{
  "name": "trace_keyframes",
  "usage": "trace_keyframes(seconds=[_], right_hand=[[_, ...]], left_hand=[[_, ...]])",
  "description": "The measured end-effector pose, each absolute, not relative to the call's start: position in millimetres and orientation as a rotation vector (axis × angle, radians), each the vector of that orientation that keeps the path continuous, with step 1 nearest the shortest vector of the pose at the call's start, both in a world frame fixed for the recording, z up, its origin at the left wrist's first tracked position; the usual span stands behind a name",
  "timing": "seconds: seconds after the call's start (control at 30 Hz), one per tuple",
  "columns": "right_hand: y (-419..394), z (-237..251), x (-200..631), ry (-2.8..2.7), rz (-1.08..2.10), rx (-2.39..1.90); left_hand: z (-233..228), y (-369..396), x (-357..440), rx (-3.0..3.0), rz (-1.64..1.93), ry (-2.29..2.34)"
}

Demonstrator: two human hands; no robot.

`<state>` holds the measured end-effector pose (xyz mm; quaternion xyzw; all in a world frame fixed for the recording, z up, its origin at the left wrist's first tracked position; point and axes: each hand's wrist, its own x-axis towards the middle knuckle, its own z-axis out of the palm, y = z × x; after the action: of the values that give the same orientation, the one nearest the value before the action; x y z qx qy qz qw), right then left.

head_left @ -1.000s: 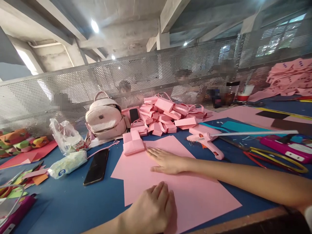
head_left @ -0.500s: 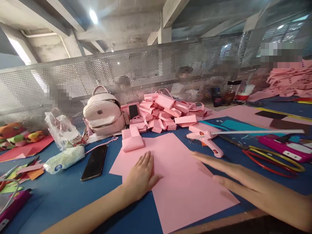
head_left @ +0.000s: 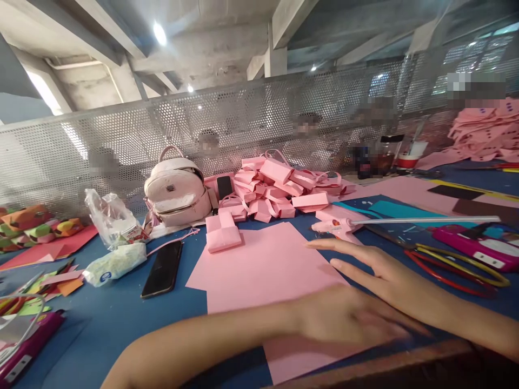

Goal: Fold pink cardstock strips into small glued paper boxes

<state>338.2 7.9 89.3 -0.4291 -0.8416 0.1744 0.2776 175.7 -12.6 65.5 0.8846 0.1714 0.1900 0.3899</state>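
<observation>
Pink paper sheets [head_left: 259,270] lie flat and overlapping on the blue table. My left hand [head_left: 352,319] is stretched across the front of the top sheet towards its right corner. Its fingers are blurred but look extended, with nothing visible in them. My right hand [head_left: 373,267] is open above the sheet's right edge, its fingers straight and pointing left. Whether it touches the paper I cannot tell. A folded pink paper piece [head_left: 223,235] rests on the sheets' far left part. Just beyond my right fingers lies a pink glue gun [head_left: 336,227], its handle partly hidden by my hand.
Behind the sheets is a heap of folded pink paper pieces [head_left: 275,186] beside a pale backpack [head_left: 176,189]. A black phone [head_left: 162,270] lies to the left. Scissors [head_left: 450,265] and a purple power strip [head_left: 474,246] are at the right. People sit beyond the perforated metal screen [head_left: 251,111].
My left hand has swept right across the paper, from its left side to the front right corner. My right hand has shifted slightly left and now covers part of the glue gun.
</observation>
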Motion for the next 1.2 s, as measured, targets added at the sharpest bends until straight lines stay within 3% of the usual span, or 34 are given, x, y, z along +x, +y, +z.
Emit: trace_keyframes(seconds=[0.17,0.33,0.4,0.63,0.77,0.9,1.1,1.2], right_hand=[[25.2,77.4,351.9,-2.233,0.465,-1.096],[31.0,70.5,327.9,-2.339,0.455,-1.058],[32.4,70.0,313.0,-2.4,0.533,-1.003],[65.2,55.2,253.0,-2.126,1.072,-0.76],[77.1,37.3,225.1,-1.887,1.433,-0.611],[66.9,35.9,220.8,-1.93,1.407,-0.526],[58.8,41.8,232.4,-1.849,1.465,-0.612],[59.4,40.6,233.8,-1.827,1.517,-0.603]], left_hand=[[76.0,28.0,77.5,2.666,0.736,1.073],[62.1,48.2,-8.1,2.825,0.728,1.881],[53.0,52.5,-28.8,2.767,0.726,1.984],[28.7,37.3,-33.3,2.865,0.795,1.902],[29.4,21.0,-10.5,3.027,0.864,1.613],[28.2,7.6,5.8,2.998,1.165,1.174],[29.1,5.1,5.3,2.39,1.651,1.34],[35.2,8.6,6.2,1.956,1.555,1.033]])
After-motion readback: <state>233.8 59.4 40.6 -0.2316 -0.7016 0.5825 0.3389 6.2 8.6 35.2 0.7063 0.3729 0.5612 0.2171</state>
